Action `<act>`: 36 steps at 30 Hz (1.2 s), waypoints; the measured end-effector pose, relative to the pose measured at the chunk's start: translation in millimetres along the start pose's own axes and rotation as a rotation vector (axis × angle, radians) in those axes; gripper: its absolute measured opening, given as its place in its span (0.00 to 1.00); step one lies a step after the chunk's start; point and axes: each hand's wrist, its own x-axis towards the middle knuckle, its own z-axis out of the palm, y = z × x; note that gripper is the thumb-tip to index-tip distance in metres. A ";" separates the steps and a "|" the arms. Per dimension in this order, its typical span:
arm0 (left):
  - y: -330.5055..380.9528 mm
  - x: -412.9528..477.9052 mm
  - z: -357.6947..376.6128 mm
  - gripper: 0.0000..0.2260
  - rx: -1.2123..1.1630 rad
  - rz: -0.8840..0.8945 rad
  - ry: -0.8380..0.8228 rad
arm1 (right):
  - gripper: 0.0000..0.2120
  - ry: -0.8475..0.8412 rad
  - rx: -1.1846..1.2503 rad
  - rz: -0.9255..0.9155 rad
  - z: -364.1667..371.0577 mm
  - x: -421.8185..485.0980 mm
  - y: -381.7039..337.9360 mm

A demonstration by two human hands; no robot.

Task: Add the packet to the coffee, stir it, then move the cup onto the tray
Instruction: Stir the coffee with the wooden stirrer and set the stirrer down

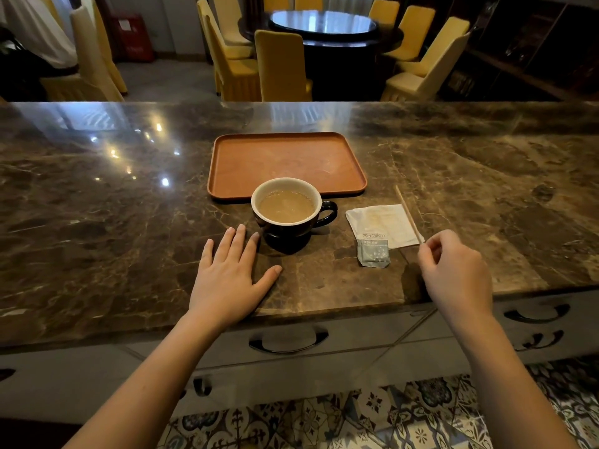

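Note:
A black cup (293, 234) with a white inside holds milky coffee and stands on the marble counter, just in front of the orange tray (227, 157), its handle to the right. My left hand (230, 273) lies flat and open on the counter, fingertips close to the cup's left side. A grey-green packet (373, 253) lies crumpled right of the cup, at the near edge of a white napkin (379, 222). A thin wooden stir stick (408, 213) lies along the napkin's right side. My right hand (457, 270) hovers with thumb and forefinger curled at the stick's near end; whether they pinch it is unclear.
The counter's front edge runs just under my wrists, with grey drawers (288, 341) below. Beyond the counter stand yellow-covered chairs (282, 66) around a dark round table (324, 30).

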 end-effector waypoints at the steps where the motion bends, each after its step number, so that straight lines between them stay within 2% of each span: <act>1: 0.0 0.0 0.0 0.34 0.002 -0.001 0.001 | 0.06 0.025 0.070 -0.023 -2.6 0.4 -1.6; 8: -0.1 0.0 0.2 0.34 0.001 -0.007 -0.003 | 0.03 0.067 0.627 -0.081 -10.7 5.4 -32.7; 12: 0.4 -0.8 -0.2 0.34 -0.016 -0.002 0.008 | 0.02 0.085 0.781 -0.132 -11.2 11.2 -61.2; 20: 0.1 -0.7 0.4 0.34 -0.027 -0.002 0.014 | 0.03 -0.056 0.581 -0.275 0.5 32.5 -99.3; 25: 0.7 -1.4 -1.0 0.33 -0.023 -0.005 0.015 | 0.04 -0.143 0.438 -0.288 2.3 40.3 -113.3; 30: 0.6 -1.8 -0.7 0.34 -0.021 -0.007 0.018 | 0.04 -0.213 0.543 -0.236 6.1 44.5 -122.1; 36: -0.7 -0.1 1.6 0.39 -0.011 -0.002 0.034 | 0.08 -0.295 0.646 -0.207 11.6 47.7 -125.6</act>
